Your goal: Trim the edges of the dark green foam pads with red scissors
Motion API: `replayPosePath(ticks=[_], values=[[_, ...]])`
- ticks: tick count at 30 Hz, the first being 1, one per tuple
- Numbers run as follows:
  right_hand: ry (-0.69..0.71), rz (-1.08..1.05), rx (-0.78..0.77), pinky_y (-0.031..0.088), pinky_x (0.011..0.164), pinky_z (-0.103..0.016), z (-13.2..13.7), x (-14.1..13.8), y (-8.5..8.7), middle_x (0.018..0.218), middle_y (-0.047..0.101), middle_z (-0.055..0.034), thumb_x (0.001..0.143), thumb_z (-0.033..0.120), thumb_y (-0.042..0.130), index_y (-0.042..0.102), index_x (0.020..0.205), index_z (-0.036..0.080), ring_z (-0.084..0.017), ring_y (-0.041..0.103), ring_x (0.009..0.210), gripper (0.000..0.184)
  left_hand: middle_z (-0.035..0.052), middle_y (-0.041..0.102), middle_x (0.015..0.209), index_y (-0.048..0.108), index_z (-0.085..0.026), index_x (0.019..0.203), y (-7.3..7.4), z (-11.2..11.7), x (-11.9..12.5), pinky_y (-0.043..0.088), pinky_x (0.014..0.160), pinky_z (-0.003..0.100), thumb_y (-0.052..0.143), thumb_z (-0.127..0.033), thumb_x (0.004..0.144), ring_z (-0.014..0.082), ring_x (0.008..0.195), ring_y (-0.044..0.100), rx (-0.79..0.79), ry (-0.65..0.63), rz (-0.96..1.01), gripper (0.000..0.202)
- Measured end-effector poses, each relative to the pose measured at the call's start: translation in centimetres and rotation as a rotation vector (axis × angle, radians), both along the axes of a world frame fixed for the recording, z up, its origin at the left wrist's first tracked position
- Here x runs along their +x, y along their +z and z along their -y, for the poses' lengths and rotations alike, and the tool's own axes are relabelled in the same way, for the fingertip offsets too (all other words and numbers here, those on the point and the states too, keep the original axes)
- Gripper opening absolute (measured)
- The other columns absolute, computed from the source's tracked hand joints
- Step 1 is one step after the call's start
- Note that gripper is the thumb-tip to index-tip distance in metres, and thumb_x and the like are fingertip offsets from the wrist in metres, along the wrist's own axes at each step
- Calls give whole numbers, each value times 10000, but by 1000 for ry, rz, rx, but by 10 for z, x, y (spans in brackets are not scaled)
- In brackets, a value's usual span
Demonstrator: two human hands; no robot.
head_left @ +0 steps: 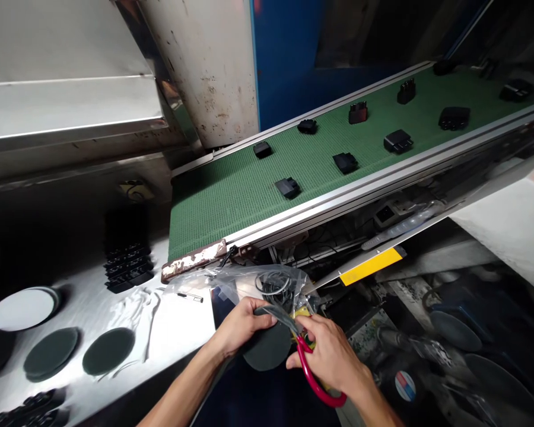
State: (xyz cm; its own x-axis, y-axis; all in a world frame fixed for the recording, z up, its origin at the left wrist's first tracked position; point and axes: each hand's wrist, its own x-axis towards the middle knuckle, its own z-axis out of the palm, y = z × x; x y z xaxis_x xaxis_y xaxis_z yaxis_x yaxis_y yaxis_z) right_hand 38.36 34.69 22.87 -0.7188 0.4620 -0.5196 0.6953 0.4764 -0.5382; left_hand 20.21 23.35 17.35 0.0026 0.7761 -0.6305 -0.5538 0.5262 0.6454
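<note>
My left hand [242, 326] pinches the raised edge of a dark grey round disc [269, 350], which looks like a sanding disc. Red-handled scissors [309, 373] are in my right hand [329, 350], fingers through the handles, the blades up against the strip of disc beside my left thumb. How far the blades are into it I cannot tell. Just beyond both hands lies a clear plastic bag [231, 279] with a dark coiled bundle [278, 284] showing through it.
Several black plastic parts [288, 187] lie on a green conveyor belt [213, 207] ahead. On the metal table [84, 391] at left are dark discs [108, 351], a white-faced disc [24, 308], white gloves [136, 320], a pen [190, 296] and stacked black parts [129, 267]. A yellow-marked edge [370, 265] juts out at right.
</note>
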Motion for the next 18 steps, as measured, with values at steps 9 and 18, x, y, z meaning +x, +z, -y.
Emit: replayPosePath(ticks=[9,18], values=[[-28,-16,37,422,761,-283,5,0,-1,923,631,18,616,517,798,616,1012,299,-204,585,872,487,26,662,677,718,-113,773,2,-4,-1,386,583,242,732,-316,677,132,576,497,34,-26,-41,225],[-19,-25,64,409,807,-289,7,0,0,991,634,3,615,494,809,593,1047,295,-220,586,942,522,21,658,666,709,-107,724,3,-7,-4,377,590,239,736,-288,675,125,584,496,48,-65,-75,190]])
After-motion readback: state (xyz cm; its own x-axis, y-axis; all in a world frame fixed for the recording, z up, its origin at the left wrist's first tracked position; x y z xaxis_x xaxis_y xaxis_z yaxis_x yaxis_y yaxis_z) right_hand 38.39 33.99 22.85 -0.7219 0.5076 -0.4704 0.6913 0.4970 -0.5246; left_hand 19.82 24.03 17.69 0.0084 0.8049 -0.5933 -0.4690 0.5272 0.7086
